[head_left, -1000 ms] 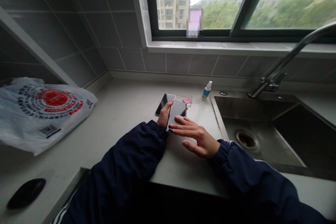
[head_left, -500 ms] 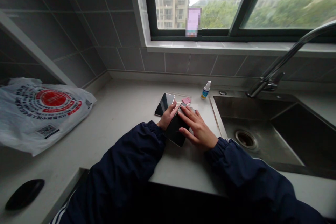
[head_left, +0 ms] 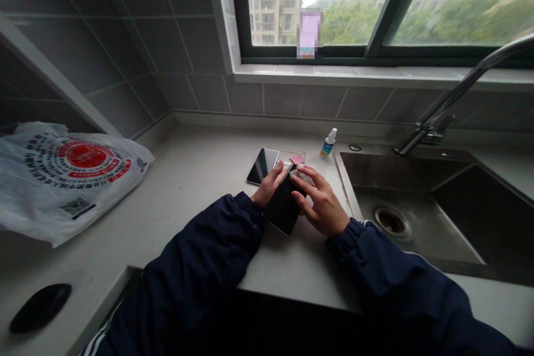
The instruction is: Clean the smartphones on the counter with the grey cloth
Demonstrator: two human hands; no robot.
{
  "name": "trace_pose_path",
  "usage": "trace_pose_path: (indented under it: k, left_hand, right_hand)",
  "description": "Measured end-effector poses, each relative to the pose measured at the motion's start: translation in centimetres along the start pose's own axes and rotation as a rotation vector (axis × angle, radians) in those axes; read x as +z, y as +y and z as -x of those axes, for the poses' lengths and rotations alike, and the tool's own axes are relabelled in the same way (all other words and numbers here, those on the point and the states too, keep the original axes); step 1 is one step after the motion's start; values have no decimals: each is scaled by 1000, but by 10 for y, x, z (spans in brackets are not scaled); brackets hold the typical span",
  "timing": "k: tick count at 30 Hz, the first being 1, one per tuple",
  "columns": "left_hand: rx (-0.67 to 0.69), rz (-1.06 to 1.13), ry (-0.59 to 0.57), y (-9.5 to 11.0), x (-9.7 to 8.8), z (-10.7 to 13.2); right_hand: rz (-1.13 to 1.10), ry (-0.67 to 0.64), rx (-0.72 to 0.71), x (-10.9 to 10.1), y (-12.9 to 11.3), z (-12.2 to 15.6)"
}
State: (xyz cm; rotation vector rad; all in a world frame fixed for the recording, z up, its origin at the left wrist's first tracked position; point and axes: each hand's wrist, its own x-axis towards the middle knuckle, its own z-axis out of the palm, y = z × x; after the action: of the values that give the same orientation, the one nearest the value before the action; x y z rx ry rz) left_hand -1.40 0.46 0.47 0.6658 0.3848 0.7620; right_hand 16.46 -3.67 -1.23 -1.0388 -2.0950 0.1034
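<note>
My left hand (head_left: 269, 184) grips the left edge of a black smartphone (head_left: 282, 207), whose near end rests at or close to the stone countertop (head_left: 196, 178). My right hand (head_left: 320, 203) curls over the phone's far right corner, with its fingertips on the edge. A second smartphone (head_left: 262, 166) lies flat just beyond my left hand, its glossy screen facing up. Behind the held phone are a clear film sheet (head_left: 290, 153) and a small pink tab (head_left: 297, 159), partly hidden by my fingers.
A small spray bottle (head_left: 329, 143) stands at the back, next to a steel sink (head_left: 404, 206) with a tall faucet (head_left: 434, 122). A white printed plastic bag (head_left: 69, 178) lies at the left, and a black oval object (head_left: 40, 307) sits near the front.
My right hand has moved from lying spread on the phone to gripping its far right corner. The held phone has turned and tilted, and the film sheet now shows beyond it.
</note>
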Motion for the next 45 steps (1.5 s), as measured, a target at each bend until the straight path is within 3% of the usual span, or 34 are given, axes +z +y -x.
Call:
trace_pose_path:
  k: [6,14,24,31,45]
  left_hand:
    - [-8,-52,-5,-1,-3,-1]
    - [-29,-37,-8,0,-6,-2]
    - [-114,9,16,-3,-11,-5]
    - [-115,22,-74,-7,-16,-6]
    - [-138,-17,19,-4,-6,-3]
  right_hand:
    - [78,32,-16,-3,-4,-2]
    - [-6,34,-16,-2,-5,-3]
    - [-53,-109,41,4,3,1]
    - [-38,-137,75,5,5,1]
    - [-60,-111,111,4,4,0]
